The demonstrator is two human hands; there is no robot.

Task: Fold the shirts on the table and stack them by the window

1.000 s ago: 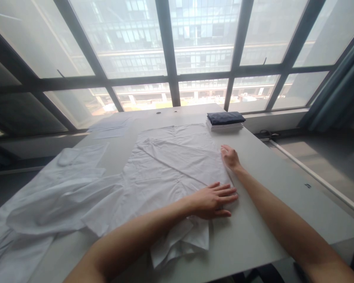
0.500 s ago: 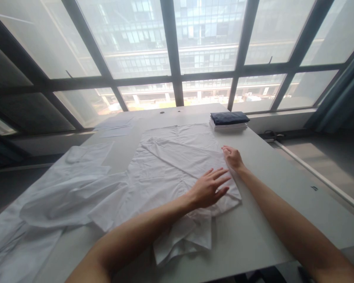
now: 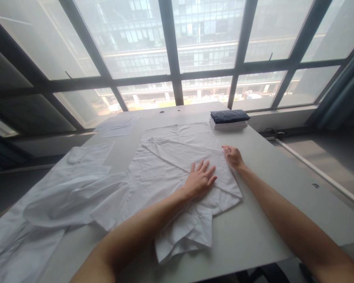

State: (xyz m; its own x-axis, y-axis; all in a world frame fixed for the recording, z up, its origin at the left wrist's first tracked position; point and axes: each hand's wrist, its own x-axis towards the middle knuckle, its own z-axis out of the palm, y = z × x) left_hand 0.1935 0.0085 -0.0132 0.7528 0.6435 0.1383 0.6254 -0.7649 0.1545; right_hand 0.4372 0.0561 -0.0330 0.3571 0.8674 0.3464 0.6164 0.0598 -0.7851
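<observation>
A white shirt point(image 3: 162, 165) lies spread on the white table point(image 3: 253, 232), partly folded over, with creases across it. My left hand point(image 3: 200, 181) rests flat on the shirt's near right part, fingers spread. At the shirt's right edge, my right hand point(image 3: 233, 156) pinches the fabric between thumb and curled fingers. A loose flap of the shirt, which looks like a sleeve point(image 3: 184, 237), hangs toward me below my left forearm. More rumpled white cloth point(image 3: 73, 200) spreads over the table's left side; I cannot tell where it parts from the shirt.
A folded dark blue garment point(image 3: 230, 116) sits on a stack of folded white cloth point(image 3: 228, 125) at the back right. Flat white sheets point(image 3: 118, 125) lie at the back left. Beyond the table stand large framed windows point(image 3: 175, 51), with a curtain point(image 3: 342, 90) on the right.
My left hand has slid left across the shirt and now lies flatter on it. My right hand keeps its place at the edge.
</observation>
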